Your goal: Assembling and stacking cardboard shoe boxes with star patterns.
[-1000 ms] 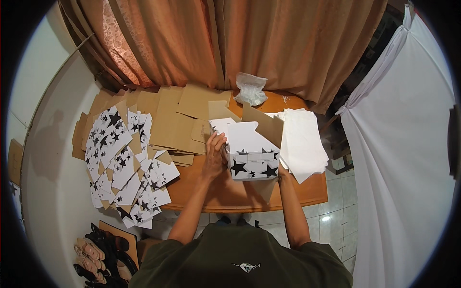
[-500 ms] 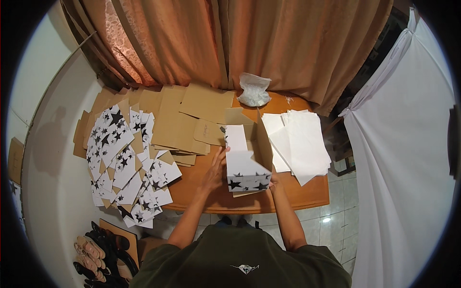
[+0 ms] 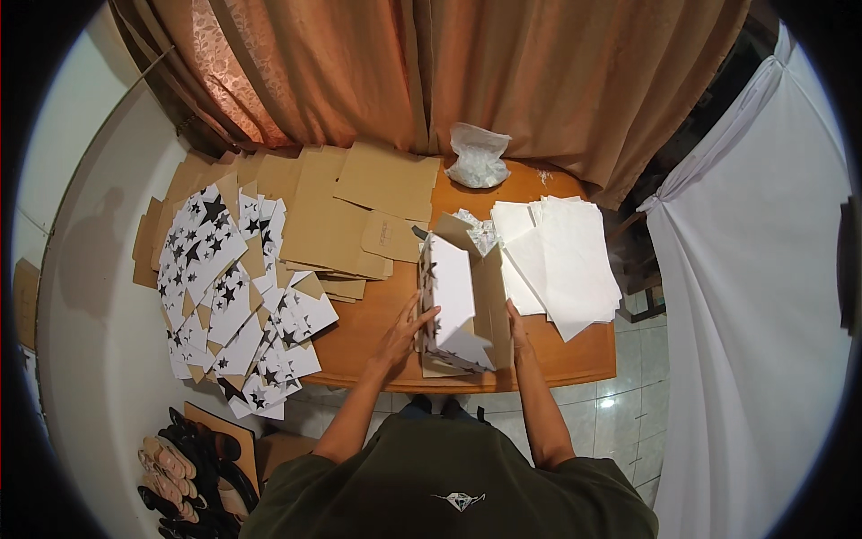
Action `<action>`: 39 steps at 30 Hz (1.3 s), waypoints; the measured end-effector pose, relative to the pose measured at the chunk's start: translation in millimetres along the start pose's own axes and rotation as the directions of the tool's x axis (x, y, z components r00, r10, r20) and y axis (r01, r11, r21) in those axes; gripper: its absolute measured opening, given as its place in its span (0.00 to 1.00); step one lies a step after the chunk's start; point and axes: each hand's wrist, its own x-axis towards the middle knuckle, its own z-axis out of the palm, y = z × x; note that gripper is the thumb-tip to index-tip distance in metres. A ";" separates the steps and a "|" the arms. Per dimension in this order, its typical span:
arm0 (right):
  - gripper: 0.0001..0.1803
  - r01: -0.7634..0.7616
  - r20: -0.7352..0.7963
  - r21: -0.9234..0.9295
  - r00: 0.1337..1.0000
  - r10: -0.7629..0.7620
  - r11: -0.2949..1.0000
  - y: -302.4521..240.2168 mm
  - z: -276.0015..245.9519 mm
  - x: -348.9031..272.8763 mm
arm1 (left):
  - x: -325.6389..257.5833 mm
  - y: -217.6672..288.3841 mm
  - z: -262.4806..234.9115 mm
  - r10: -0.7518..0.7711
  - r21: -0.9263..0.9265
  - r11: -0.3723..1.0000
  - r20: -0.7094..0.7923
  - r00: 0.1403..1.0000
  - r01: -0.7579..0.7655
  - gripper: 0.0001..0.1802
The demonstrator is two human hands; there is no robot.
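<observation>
Centre-low in the frame, a part-formed carton (image 3: pixel 452 292) stands over the desk (image 3: pixel 350 346), its sides seemingly braced so they stay upright. The left hand (image 3: pixel 400 337), fingers spread, rests against its star-printed side; the right hand (image 3: pixel 519 332) lies open along its brown wall. Neither clamps. Beyond, right of centre, white sheets (image 3: pixel 570 260) lie stacked within reach.

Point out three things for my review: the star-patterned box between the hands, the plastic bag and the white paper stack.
Star-patterned box (image 3: pixel 452 287): head view, on its plain white panel.
Plastic bag (image 3: pixel 479 163): head view, on its middle.
White paper stack (image 3: pixel 575 256): head view, on an upper sheet.
</observation>
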 end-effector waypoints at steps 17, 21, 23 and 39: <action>0.47 0.173 -0.090 -0.866 0.870 -0.485 0.470 -6.0 91.3 15.4 | 24.2 -4.9 24.2 -0.341 -0.718 0.658 -0.015 0.940 0.227 0.58; 0.46 0.168 -0.066 -0.897 0.865 -0.498 0.410 6.1 91.8 17.9 | -1.9 -41.5 45.5 -0.237 -0.636 0.738 0.067 0.969 0.225 0.65; 0.46 -0.011 -0.106 -0.980 0.875 -0.473 0.198 10.7 107.6 10.1 | -12.3 -55.8 58.4 -0.145 -0.577 0.812 -0.048 0.988 0.091 0.67; 0.45 0.150 0.083 -0.982 0.891 -0.447 0.116 3.7 78.1 18.5 | -14.7 -0.7 6.5 -0.220 -0.326 0.916 0.081 0.972 0.235 0.52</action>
